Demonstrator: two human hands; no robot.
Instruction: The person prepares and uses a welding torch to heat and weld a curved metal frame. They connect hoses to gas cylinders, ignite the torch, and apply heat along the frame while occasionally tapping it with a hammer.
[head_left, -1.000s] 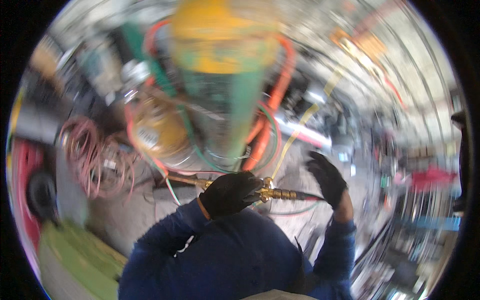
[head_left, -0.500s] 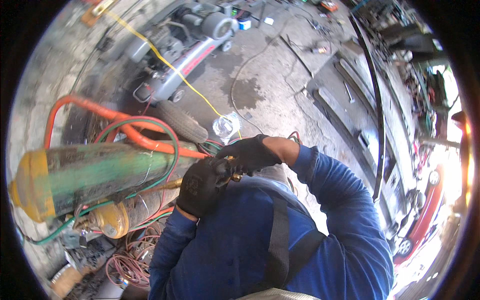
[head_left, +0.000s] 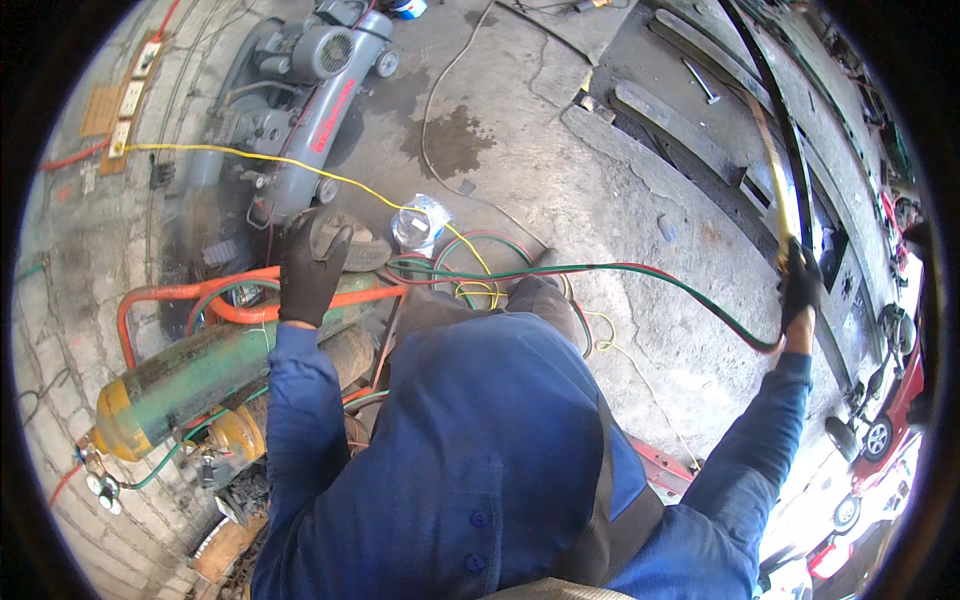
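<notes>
My right hand (head_left: 801, 285), in a black glove, is stretched far out to the right and closed around a brass cutting torch (head_left: 779, 195). The torch points away from me, beside a long dark bar. Joined red and green hoses (head_left: 630, 267) run from the torch across in front of me to the left. My left hand (head_left: 312, 275), also gloved in black, is raised above the orange cart frame (head_left: 240, 312), fingers apart, with nothing visible in it. Below it lie a green gas cylinder (head_left: 190, 370) with a yellow top and a smaller yellow-topped cylinder (head_left: 238, 430).
A grey air compressor (head_left: 325, 125) stands at the far left, near a loose tyre (head_left: 350, 240) and a clear plastic bag (head_left: 420, 222). A yellow cord (head_left: 300, 163) crosses the floor. Metal plates and beams (head_left: 680, 130) lie at the right, with a hammer (head_left: 702, 82) on them.
My hands were together at my chest around a brass fitting. They have parted: the right has swung far out with the torch, drawing the hoses across, while the left has moved left over the cart.
</notes>
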